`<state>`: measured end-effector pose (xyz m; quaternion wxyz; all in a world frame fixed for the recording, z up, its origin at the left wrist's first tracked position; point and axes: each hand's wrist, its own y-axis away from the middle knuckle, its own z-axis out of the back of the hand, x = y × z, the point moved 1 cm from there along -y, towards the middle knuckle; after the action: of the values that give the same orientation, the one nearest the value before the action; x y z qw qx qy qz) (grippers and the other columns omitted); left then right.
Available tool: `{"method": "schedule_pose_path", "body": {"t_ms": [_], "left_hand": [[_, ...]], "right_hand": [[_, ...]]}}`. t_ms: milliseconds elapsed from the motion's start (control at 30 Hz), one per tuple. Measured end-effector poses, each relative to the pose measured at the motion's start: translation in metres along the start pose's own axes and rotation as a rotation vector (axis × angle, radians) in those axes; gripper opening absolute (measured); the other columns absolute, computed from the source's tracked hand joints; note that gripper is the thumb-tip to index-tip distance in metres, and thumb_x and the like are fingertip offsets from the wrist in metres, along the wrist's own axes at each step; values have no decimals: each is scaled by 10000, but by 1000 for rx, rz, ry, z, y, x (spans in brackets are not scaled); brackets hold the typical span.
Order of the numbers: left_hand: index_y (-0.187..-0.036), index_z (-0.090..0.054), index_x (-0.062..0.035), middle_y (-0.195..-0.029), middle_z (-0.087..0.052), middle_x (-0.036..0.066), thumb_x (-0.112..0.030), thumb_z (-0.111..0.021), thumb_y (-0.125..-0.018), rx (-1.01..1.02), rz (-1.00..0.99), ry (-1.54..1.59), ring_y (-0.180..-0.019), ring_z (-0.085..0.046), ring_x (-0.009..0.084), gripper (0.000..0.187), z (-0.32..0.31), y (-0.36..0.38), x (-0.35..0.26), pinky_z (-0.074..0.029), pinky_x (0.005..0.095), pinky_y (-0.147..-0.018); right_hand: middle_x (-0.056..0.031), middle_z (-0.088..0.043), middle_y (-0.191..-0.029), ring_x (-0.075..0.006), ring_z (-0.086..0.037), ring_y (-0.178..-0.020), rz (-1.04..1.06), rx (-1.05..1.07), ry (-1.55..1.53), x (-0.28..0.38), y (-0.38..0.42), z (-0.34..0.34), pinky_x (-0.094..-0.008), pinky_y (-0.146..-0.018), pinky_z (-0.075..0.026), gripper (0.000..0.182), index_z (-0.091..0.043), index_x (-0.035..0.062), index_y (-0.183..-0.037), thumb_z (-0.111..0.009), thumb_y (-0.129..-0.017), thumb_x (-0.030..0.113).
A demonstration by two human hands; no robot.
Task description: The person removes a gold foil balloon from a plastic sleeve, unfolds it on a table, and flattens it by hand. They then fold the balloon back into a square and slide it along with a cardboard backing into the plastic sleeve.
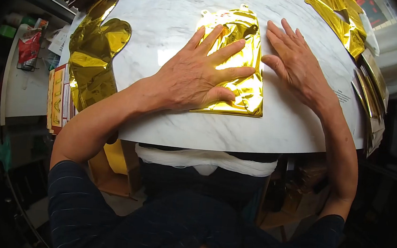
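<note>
A gold foil balloon (250,93), folded into a flat rectangle, lies on the marbled white table (169,133) in front of me. Two small tabs with holes stick out at its far edge. My left hand (198,74) is spread flat over it, fingers apart, covering much of its left side. Just right of the foil, my right hand (296,61) rests with its fingers stretched out on the tabletop, its thumb close to the foil's right edge. Neither hand grips anything.
Another flat gold foil balloon (90,62) lies at the table's left edge, beside a stack of printed packets (59,95). More gold foil (342,23) is at the far right. Several flat packages (372,104) hang over the right edge.
</note>
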<state>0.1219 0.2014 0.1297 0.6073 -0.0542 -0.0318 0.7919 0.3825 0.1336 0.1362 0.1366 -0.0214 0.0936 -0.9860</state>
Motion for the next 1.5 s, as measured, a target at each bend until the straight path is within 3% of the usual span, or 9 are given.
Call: {"method": "schedule_pose_path", "body": {"t_ms": [233,367,467,600,967,1133,1200,1333,1500], "left_hand": [[-1516,-529,-345,-1663,-325,156,-619,-489,-1006,-108,-19,79,-1528,-220,499,581,-10,3,4,-158,635,-1257],[-1498,-553,-332,-1648,-355,157,-541,-534,-1007,-138,-22,82,-1522,-236,493,534,-10,3,3,-175,625,-1255],[-1498,-554,-329,-1649,-355,160,-520,-527,-1015,-147,-27,75,-1511,-254,498,520,-9,4,3,-185,624,-1251],[-1499,-555,-321,-1649,-354,160,-502,-517,-1018,-180,-36,80,-1501,-267,502,515,-10,6,3,-189,623,-1249],[-1618,-378,-231,-1624,-354,238,-402,-616,-1002,-270,4,336,-1528,-251,461,682,-8,4,9,-154,580,-1271],[-1510,-438,49,-1344,-617,232,-281,-859,-860,-603,318,719,-1154,-660,309,842,-5,2,69,-555,370,-968],[-1477,-465,83,-1264,-655,201,-293,-866,-858,-311,546,937,-1042,-688,249,827,15,2,81,-574,355,-890],[-1019,-761,-4,-809,-693,36,-302,-888,-847,47,635,1199,-707,-623,92,367,37,-3,89,-483,205,-615],[-903,-754,-34,-706,-661,-15,-211,-839,-903,-32,587,1303,-581,-581,48,196,44,-10,81,-447,188,-531]], "right_hand": [[-196,-438,-1603,-343,-329,-1544,59,89,-52,27,49,16,-547,-1268,-220,627,-531,4,-1459,-695,-960,346],[-163,-759,-1122,-305,-724,-979,-328,-133,-397,13,20,19,-381,-838,-570,320,-736,-18,-1144,-737,-955,241],[-39,-693,-731,-99,-607,-618,-749,49,-884,16,-20,27,-263,-574,-483,370,-726,-38,-945,-777,-934,329],[56,-569,-596,-14,-400,-420,-742,169,-1241,10,-37,7,-209,-375,-260,334,-709,42,-856,-794,-934,355],[89,-527,-568,-6,-395,-422,-792,230,-1236,14,-32,7,-198,-385,-279,265,-742,44,-919,-803,-936,301],[71,-557,-576,-10,-411,-434,-797,59,-1248,23,-21,13,-188,-404,-307,274,-788,30,-978,-818,-925,297],[66,-559,-575,-12,-413,-433,-764,19,-1253,25,-17,17,-188,-403,-311,289,-791,22,-1000,-819,-924,300],[55,-560,-569,-15,-424,-432,-719,-52,-1219,30,-14,32,-191,-400,-322,323,-794,5,-1040,-822,-922,305],[56,-550,-563,-16,-435,-438,-677,-116,-1230,33,-7,43,-197,-402,-332,316,-795,12,-1031,-824,-922,307]]}}
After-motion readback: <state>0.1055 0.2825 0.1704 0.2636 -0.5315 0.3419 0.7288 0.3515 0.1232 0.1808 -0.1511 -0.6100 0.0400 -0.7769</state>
